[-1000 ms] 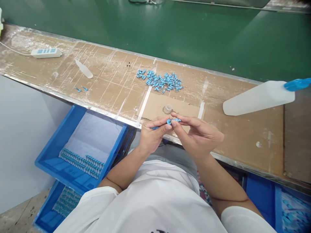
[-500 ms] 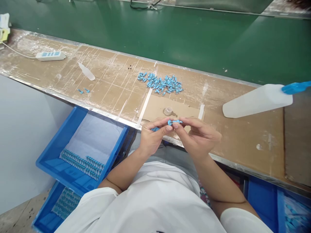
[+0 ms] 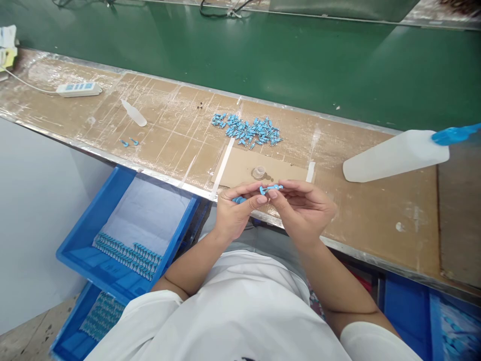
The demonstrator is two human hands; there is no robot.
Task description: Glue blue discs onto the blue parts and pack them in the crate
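Two hands point(image 3: 233, 213), blue piece point(image 3: 270, 188) (apparently pinched)

Blue part point(image 3: 269, 189), plain green surface point(image 3: 263, 60)

One camera, worn on your head, gives this view, and it faces forward and steeply down. At the bottom, very near, it sees your white cloth shirt point(image 3: 236, 306). Your left hand point(image 3: 235, 213) and right hand point(image 3: 306, 210) come a little below the middle of the view. Beyond them, the long brown cardboard-covered bench point(image 3: 361, 215) crosses aslant, from upper left to lower right. Farthest, the smooth green surface point(image 3: 293, 65) fills the upper part. At lower left, you look from above into a blue plastic tray point(image 3: 112, 271).
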